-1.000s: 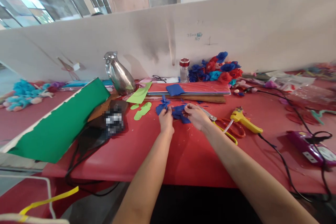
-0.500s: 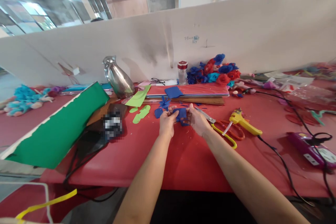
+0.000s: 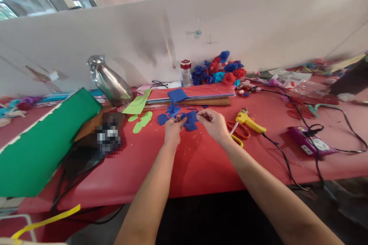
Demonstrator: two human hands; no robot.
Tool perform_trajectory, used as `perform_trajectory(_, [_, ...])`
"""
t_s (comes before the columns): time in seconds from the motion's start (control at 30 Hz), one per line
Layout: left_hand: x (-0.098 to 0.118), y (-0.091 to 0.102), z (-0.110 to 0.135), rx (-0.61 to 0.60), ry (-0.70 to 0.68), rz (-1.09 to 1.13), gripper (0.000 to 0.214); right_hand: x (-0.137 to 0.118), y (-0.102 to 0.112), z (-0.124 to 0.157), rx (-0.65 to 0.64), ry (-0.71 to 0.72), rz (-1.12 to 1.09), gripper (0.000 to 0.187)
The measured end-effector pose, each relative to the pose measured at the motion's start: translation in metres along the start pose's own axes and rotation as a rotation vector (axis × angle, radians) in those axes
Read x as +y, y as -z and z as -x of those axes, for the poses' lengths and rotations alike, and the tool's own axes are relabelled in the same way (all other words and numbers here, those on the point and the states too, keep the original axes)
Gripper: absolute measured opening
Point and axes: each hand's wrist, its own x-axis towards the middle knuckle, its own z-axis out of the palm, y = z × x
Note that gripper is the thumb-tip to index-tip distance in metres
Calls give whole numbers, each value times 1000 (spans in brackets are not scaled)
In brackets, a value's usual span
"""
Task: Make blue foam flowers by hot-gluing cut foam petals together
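Near jar (image 3: 186,72), L hand (image 3: 173,130), R hand (image 3: 214,124) pinch blue cutout (image 3: 190,120).

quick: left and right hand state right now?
left hand: closed, pinching the blue piece just above the table.
right hand: closed, fingertips pinching the same blue piece from its other side.

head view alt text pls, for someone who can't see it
A person's left hand and right hand pinch a blue paper piece at a red table. A glue gun and scissors lie to the right, a green sheet to the left, paper flowers against the back partition.
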Motion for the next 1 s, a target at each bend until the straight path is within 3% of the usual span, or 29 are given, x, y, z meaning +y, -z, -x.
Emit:
perform_trajectory(0.1, [2, 0, 1, -6, 3, 24, 32, -1, 50, 6, 90, 32, 334, 23])
perform_trajectory(0.23, [3, -1, 3, -50, 6, 29, 36, 22, 124, 7, 102, -131, 989, 31])
perform_trajectory(0.33, [1, -1, 4, -153, 20, 22, 36, 42, 156, 6, 35, -296, 1223, 42])
perform_trajectory(0.5, [-4, -2, 7, -275, 66, -53, 38, 58, 161, 0, -159, -314, 1260, 40])
perform_trajectory(0.67, [-8, 1, 6, -293, 111, -144, 37, 57, 161, -8, -192, -308, 1313, 44])
perform_trajectory(0.87, [-9, 3, 9, -383, 157, -332, 33, 41, 169, 2, -92, -226, 1291, 44])
perform_trajectory(1.0, [-11, 2, 9, -336, 233, -314, 31, 24, 169, 11, 42, -196, 1262, 41])
